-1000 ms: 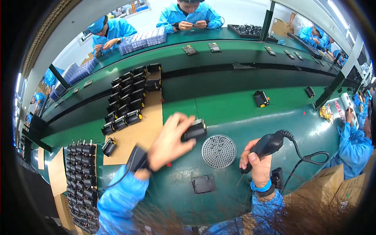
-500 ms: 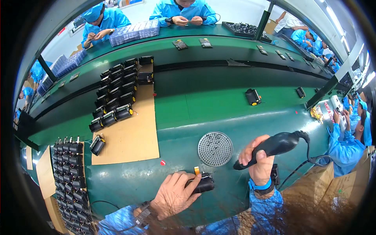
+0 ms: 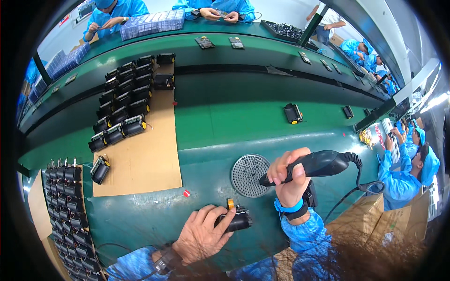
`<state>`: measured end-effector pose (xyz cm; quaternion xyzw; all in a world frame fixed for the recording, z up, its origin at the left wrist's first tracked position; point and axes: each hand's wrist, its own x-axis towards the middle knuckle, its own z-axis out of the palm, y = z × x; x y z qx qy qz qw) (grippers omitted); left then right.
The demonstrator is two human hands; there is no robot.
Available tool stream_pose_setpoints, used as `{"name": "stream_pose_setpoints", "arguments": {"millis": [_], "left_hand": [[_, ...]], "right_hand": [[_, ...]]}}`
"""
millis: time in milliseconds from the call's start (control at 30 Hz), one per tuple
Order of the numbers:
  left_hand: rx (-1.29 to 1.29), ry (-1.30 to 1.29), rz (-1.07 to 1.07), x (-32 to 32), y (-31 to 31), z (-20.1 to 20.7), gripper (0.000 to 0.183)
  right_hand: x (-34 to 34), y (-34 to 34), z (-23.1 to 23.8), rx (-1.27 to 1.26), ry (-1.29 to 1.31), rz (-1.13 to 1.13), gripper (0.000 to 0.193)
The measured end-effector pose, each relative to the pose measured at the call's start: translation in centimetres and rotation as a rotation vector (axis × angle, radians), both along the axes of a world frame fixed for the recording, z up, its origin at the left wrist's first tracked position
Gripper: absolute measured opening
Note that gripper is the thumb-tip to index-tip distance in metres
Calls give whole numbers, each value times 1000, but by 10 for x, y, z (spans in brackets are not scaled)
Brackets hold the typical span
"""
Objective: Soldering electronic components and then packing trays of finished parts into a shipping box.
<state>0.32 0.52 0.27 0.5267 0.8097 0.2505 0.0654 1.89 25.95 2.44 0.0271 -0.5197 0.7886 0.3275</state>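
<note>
Unit (image 3: 238, 221) sits on the desk (image 3: 136, 218) near its near edge, orange flex (image 3: 230, 203) sticking up. My left grip (image 3: 202, 234) is clamped on the unit's left end. Right grip (image 3: 291, 174) is wrapped round the driver (image 3: 326, 163), tip over the round tray (image 3: 233, 180); can't tell if touching. Tray sits farther from the near edge. Cardboard (image 3: 147, 166) crosses the desk's far edge, left side, carrying rows of black assemblies (image 3: 123, 101). Another block (image 3: 71, 189) packed toward the desk's left end.
</note>
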Motion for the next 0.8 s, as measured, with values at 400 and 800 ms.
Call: {"name": "stream_pose_setpoints", "arguments": {"millis": [400,800], "left_hand": [[-45,-44,-13,2,-3,3,66],[74,-24,36,1,2,0,60]], "right_hand": [[-1,-2,-7,49,-64,-4,34],[35,-23,29,-19,72,98,47]]}}
